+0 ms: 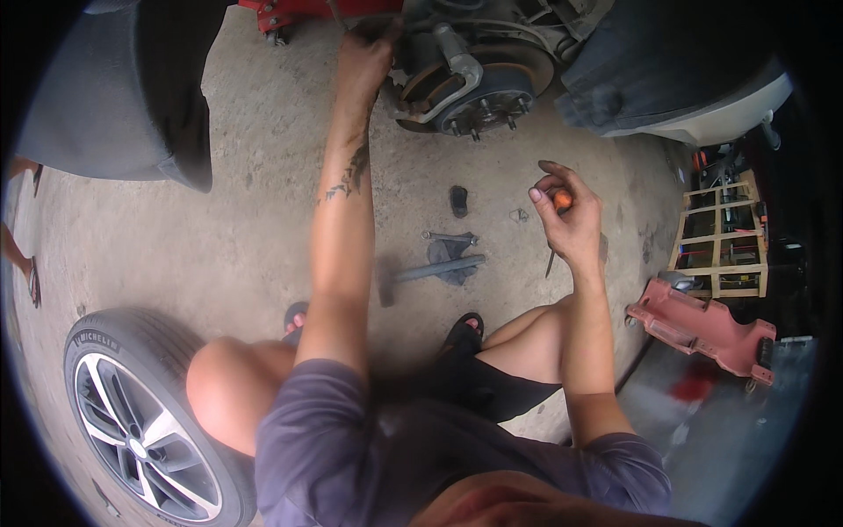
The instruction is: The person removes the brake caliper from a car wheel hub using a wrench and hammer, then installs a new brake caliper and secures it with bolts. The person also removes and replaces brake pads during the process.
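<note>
My left hand (pixel 364 63) reaches up beside the inner side of a car's brake assembly, fingers curled; what they close on is hidden. To its right are the rusty-edged brake disc (pixel 527 72), the hub (pixel 483 107) with studs and a grey bracket (pixel 463 70) over the disc. My right hand (pixel 569 215) is raised over the floor, closed around the orange handle of a screwdriver (pixel 563 200); its thin shaft points down. Below lie a black brake pad (pixel 458 201), a small metal clip (pixel 519 214), a wrench (pixel 448 236), and a hammer (pixel 439 268) across a dark cloth (pixel 453 250).
A wheel with its tyre (pixel 145 329) lies by my left knee. A red jack (pixel 299 12) stands at the far edge. Dark car body panels (pixel 105 88) flank the brake. On the right are a red creeper (pixel 694 321) and a wooden frame (pixel 722 239). Another person's foot (pixel 34 281) shows far left.
</note>
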Demonstrator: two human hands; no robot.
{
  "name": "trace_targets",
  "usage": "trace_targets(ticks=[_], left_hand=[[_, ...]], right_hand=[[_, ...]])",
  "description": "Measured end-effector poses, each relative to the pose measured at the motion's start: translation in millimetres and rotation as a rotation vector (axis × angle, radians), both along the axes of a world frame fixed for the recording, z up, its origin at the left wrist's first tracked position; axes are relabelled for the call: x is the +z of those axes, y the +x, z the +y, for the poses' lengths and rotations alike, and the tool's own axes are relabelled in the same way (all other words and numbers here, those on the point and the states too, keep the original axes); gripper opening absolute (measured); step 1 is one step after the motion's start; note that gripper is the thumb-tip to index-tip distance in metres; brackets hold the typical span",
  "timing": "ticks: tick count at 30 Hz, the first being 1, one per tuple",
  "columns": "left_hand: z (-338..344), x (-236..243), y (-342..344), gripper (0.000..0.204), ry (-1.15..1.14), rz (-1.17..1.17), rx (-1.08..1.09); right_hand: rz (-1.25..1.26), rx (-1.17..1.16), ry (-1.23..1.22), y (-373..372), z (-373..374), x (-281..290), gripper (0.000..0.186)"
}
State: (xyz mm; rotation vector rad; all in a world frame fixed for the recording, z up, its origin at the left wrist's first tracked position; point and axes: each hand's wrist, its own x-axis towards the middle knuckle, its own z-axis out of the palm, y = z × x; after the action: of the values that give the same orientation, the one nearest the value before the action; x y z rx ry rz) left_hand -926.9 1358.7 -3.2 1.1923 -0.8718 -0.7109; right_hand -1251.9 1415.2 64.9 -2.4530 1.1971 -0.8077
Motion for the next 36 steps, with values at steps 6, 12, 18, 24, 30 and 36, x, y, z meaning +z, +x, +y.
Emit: trace_targets(ticks=[6,12,18,24,30,36], left_hand=[[-43,6,-7,0.031,-0.269,0.787,-0.606],[-35,7,-16,0.022,-0.31,0.97,-0.49],[-38,10,-20,0.018,-0.27,0.966,-0.354],[-41,13,-17,0.02,-0.282,1.011,-0.316],[-42,31,-26,0.024,-0.107,0.861,-0.131],[-55,9,-17,0.035,-0.379,1.026,-0.448]], right_hand=[[0.035,-0.029,0.068,4,4,6,0.035],[0.022,-0.028,0.023,-3,5,5,0.035],[0.036,-0.034,0.035,-1,7,7,0.035],[0.036,-0.01,0.071,4,6,5,0.035],[0.039,0.006,0.053,4,12,6,0.035],[0.07,-0.038,0.075,3,13,11,0.035]])
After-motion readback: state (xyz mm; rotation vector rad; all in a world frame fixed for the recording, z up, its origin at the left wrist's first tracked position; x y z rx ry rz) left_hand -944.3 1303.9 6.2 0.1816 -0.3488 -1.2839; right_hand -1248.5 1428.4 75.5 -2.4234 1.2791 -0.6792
